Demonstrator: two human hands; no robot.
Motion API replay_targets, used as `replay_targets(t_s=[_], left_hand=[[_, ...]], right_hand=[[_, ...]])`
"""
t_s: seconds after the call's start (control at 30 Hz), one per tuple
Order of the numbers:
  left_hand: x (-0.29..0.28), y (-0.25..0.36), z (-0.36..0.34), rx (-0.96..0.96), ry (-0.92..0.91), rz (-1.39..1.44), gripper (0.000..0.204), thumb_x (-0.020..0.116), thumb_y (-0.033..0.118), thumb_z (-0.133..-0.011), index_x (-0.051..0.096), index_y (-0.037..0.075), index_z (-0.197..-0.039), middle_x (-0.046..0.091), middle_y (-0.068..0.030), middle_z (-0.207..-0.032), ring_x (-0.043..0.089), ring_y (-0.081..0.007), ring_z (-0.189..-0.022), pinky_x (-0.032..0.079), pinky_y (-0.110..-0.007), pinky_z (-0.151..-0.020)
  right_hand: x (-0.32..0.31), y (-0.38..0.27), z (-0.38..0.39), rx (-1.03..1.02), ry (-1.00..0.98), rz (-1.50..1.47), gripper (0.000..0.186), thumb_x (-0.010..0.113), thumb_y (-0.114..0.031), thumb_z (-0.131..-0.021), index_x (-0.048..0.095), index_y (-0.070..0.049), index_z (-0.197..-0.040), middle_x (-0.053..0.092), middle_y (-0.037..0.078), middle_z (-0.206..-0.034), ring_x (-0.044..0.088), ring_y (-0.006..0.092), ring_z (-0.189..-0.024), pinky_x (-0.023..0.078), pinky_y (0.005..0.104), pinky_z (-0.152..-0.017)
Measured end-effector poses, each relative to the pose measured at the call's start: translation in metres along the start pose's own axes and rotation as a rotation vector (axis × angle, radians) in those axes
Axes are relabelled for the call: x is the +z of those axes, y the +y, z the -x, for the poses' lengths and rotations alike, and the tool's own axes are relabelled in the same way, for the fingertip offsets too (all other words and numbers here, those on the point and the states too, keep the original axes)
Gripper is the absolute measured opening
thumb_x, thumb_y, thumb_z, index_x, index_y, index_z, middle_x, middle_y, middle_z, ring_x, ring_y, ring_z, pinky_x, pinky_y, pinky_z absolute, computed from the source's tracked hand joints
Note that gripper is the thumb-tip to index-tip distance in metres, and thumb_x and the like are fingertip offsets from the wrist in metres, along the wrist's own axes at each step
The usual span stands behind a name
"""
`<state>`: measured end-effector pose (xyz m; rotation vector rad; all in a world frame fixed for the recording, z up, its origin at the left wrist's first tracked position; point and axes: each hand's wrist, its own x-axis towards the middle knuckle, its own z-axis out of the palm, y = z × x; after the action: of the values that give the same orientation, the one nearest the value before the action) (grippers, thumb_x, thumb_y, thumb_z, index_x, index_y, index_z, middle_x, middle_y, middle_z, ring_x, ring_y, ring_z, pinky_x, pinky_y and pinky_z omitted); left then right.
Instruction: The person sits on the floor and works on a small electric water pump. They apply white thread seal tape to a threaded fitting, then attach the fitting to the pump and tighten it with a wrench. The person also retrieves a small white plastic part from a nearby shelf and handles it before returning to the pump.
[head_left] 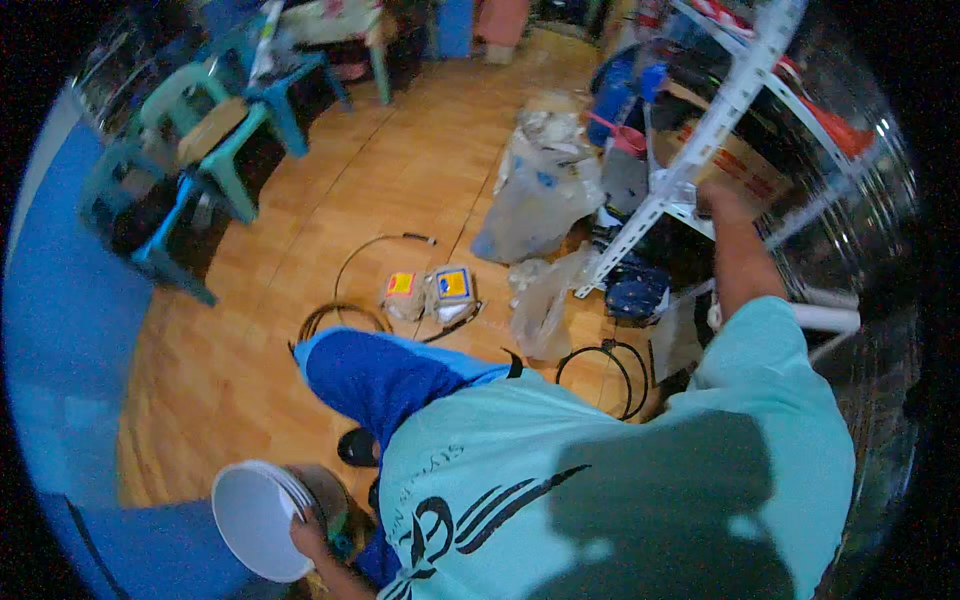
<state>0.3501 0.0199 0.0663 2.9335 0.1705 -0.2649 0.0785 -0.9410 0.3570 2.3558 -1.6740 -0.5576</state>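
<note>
Fingers of the left hand are curled over the rim of a white plastic bucket, gripping it at seven o'clock from the middle of the view. The bucket is tilted, its mouth facing up and toward eight o'clock; several ridges line its near edge. Toward two o'clock, the right arm is stretched out to a white slotted-angle shelf rack. The right hand is beside the rack's front post, near a cardboard box; its fingers are too blurred to tell whether they hold anything.

At one o'clock, a filled translucent plastic sack stands on the tiled floor, with a pink dipper just past it toward two. Close to the middle, at nine o'clock, two clear-wrapped packets with yellow labels lie side by side near a coiled brown hose. A black coil of tubing lies at four o'clock. Green and blue plastic chairs stand at ten o'clock.
</note>
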Motion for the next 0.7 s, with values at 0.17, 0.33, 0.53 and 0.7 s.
replay_targets(t_s=[0.17, 0.33, 0.53, 0.7], left_hand=[[-0.023, 0.016, 0.016, -0.019, 0.030, 0.116, 0.059, 0.070, 0.045, -0.083, 0.065, -0.001, -0.119, 0.068, -0.0260, -0.106, 0.064, -0.0411, -0.101, 0.049, -0.046, -0.088], [-0.095, 0.103, 0.014, 0.121, 0.159, 1.008, 0.044, 0.068, 0.012, -0.088, 0.057, -0.002, -0.128, 0.061, -0.0137, -0.126, 0.059, -0.0239, -0.115, 0.046, -0.035, -0.099], [-0.190, 0.174, 0.070, 0.189, 0.221, 1.612, 0.042, 0.055, 0.026, -0.100, 0.051, 0.002, -0.135, 0.061, -0.0073, -0.121, 0.058, -0.0169, -0.110, 0.046, -0.032, -0.097], [-0.210, 0.109, 0.099, -0.014, 0.703, 1.104, 0.041, 0.071, 0.022, -0.090, 0.058, 0.004, -0.124, 0.068, -0.0073, -0.106, 0.066, -0.0164, -0.089, 0.052, -0.031, -0.078]], right_hand=[[-0.087, -0.175, 0.078, -0.647, -0.381, 0.137, 0.017, 0.068, -0.018, -0.087, 0.067, -0.004, -0.097, 0.068, 0.007, -0.081, 0.062, 0.0184, -0.073, 0.052, 0.0355, -0.070], [-0.072, -0.432, 0.262, -1.458, -0.684, -0.889, 0.030, 0.070, -0.027, -0.090, 0.062, -0.007, -0.110, 0.066, 0.004, -0.101, 0.063, 0.0157, -0.092, 0.052, 0.0305, -0.084], [-0.039, -0.546, 0.522, -1.489, -2.044, -0.923, 0.019, 0.057, -0.022, -0.099, 0.058, -0.007, -0.110, 0.066, 0.006, -0.099, 0.066, 0.0156, -0.084, 0.055, 0.0307, -0.074], [-0.059, -0.576, 0.597, -2.087, -1.234, -0.711, 0.022, 0.056, -0.021, -0.098, 0.061, -0.003, -0.111, 0.067, 0.004, -0.094, 0.063, 0.0122, -0.084, 0.052, 0.0295, -0.077]])
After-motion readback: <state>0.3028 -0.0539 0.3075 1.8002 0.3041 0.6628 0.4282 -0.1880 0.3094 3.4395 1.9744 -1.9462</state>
